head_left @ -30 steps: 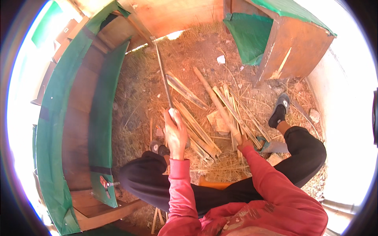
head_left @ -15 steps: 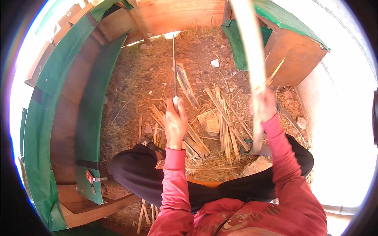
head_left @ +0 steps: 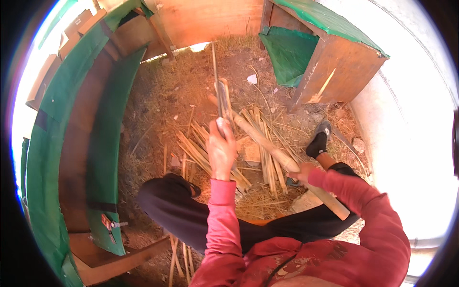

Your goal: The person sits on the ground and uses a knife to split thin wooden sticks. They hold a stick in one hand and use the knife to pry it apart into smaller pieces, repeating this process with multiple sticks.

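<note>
My left hand (head_left: 222,154) is closed around the handle of a long, thin machete (head_left: 216,71), its blade pointing away from me. My right hand (head_left: 303,173) grips a pale bamboo pole (head_left: 268,144) near its close end. The pole slants from the lower right, over a pile of split bamboo strips (head_left: 267,165), toward the machete's handle. Its far end lies close to the blade; I cannot tell whether they touch. A hollow half-length of bamboo (head_left: 227,93) is on the ground right behind the blade.
More strips (head_left: 195,147) lie left of centre. Flat stones (head_left: 306,201) sit by my legs. On the left runs a green-covered wooden trough (head_left: 103,158) with a small red-handled tool (head_left: 109,223) on it. A wooden box (head_left: 330,71) with green covering stands far right.
The bamboo pole has swung from raised and upright down to a slant across the strips, my right hand lowering with it. The machete stays in my left hand, shifted slightly right.
</note>
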Available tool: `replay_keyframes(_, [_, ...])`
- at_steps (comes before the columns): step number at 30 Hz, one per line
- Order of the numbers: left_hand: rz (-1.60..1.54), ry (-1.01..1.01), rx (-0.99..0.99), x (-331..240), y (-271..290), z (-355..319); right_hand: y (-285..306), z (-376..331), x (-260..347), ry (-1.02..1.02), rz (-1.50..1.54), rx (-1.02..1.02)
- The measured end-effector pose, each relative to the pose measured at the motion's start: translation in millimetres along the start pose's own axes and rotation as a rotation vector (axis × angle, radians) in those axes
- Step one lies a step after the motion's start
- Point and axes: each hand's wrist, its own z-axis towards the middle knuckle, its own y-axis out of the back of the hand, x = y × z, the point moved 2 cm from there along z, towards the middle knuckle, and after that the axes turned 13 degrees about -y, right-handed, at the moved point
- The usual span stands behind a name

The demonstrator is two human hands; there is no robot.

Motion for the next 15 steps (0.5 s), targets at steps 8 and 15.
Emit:
replay_keyframes(8, [0.099, 0.037, 0.02, 5.2, 7.8, 5.2, 19.1, -5.9, 46.7, 0.157, 1.025, 0.197])
replay_keyframes(15, [0.142, 0.045, 0.018, -4.3, 13.1, -1.7, 182.3, -56.1, 69.5, 0.495, 0.885, -0.224])
